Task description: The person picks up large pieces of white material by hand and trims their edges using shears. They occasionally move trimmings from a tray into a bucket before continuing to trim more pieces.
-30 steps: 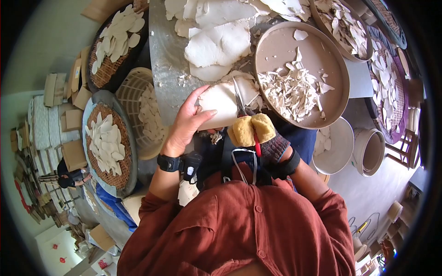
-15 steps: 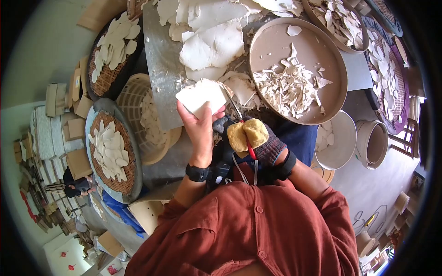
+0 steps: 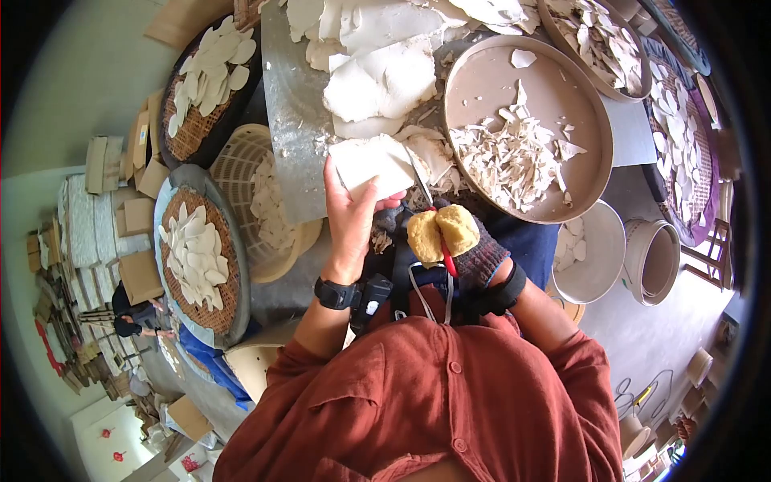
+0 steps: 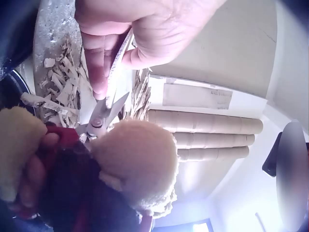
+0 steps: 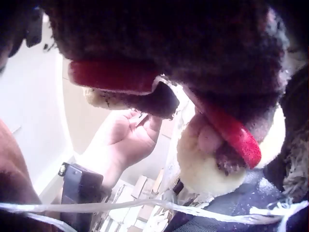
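Note:
My bare left hand (image 3: 350,225) holds a flat white slab (image 3: 371,165), thumb on its top face and fingers beneath. The slab is thin and brittle-looking, with one rough edge. My gloved right hand (image 3: 482,255) grips red-handled scissors (image 4: 98,122), their handles wrapped in thick yellow foam (image 3: 459,229). In the left wrist view the blades stand parted at the slab's edge, close to the left fingertips. The right wrist view shows a red handle loop (image 5: 236,137) around gloved fingers, with bare fingertips poking out beside the foam.
A round brown tray (image 3: 590,169) with white slivers (image 3: 506,153) stands right of the slab. Larger white sheets (image 3: 381,76) lie on the metal table (image 3: 289,120) ahead. A plastic basket (image 3: 229,165) and a woven tray (image 3: 181,293) of white pieces sit left, a white bucket (image 3: 598,269) right.
My left hand has moved right and turned the slab, shifting from its left side to its near edge. The scissors stay beside its right edge. The head view has shifted slightly.

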A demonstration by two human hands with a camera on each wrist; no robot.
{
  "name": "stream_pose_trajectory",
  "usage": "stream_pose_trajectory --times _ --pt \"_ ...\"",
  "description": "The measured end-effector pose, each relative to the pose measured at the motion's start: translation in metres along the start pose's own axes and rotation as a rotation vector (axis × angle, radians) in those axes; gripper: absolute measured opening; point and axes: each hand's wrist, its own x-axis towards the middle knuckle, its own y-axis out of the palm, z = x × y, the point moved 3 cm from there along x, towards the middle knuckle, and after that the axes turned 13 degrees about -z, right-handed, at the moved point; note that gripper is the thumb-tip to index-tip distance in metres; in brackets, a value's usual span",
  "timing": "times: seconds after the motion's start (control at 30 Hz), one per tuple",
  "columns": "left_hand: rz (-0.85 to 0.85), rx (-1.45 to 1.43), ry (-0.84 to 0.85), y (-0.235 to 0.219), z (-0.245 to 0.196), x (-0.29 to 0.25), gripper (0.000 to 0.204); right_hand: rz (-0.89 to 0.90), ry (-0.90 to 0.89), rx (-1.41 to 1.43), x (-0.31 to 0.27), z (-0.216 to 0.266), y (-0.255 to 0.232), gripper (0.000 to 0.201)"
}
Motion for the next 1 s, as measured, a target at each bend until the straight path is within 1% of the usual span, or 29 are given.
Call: stream_pose_trajectory --times 0.03,0.07,0.13,0.17,0.23,0.3,0.43,0.53,0.7,0.77,0.83,0.93,1.0 --pt "0.016 0.005 -0.013 -0.002 0.001 0.002 0.051 0.022 -0.039 -0.074 -0.001 0.005 0.001 0.036" --pt "0.036 0.027 -0.032 -0.004 0.001 0.004 0.051 0.047 -0.133 -0.277 -0.004 0.016 0.001 0.034" --pt "0.076 0.064 -0.066 -0.006 0.001 0.008 0.05 0.033 -0.21 -0.42 -0.008 0.022 0.0 0.032" --pt "0.071 0.053 -0.069 -0.005 0.001 0.009 0.05 -0.002 -0.196 -0.356 -0.009 0.02 0.001 0.031" --pt "0.059 0.037 -0.076 -0.006 0.0 0.008 0.05 -0.035 -0.088 -0.124 -0.01 0.018 0.007 0.031" --pt "0.056 0.033 -0.074 -0.008 -0.002 0.007 0.051 -0.037 0.099 0.202 -0.012 0.018 0.011 0.033" --pt "0.06 0.033 -0.068 -0.008 -0.006 0.008 0.052 0.03 -0.049 -0.036 -0.005 0.011 0.002 0.039" --pt "0.103 0.018 -0.071 -0.002 -0.01 0.003 0.053 0.037 -0.147 -0.166 -0.003 0.01 -0.001 0.042" --pt "0.16 0.053 -0.157 -0.007 -0.01 0.009 0.055 0.048 -0.256 -0.307 -0.002 0.018 -0.003 0.041" --pt "0.164 0.064 -0.167 -0.008 -0.011 0.01 0.056 0.021 -0.156 -0.188 -0.003 0.019 -0.003 0.038" --pt "0.158 0.051 -0.162 -0.009 -0.01 0.009 0.056 -0.026 0.12 0.123 -0.006 0.013 -0.002 0.035" --pt "0.172 0.057 -0.147 -0.007 -0.014 0.008 0.057 -0.005 0.149 0.3 -0.01 0.016 0.0 0.031" --pt "0.194 0.068 -0.137 -0.007 -0.016 0.008 0.06 0.019 0.007 0.194 -0.009 0.019 0.003 0.031"
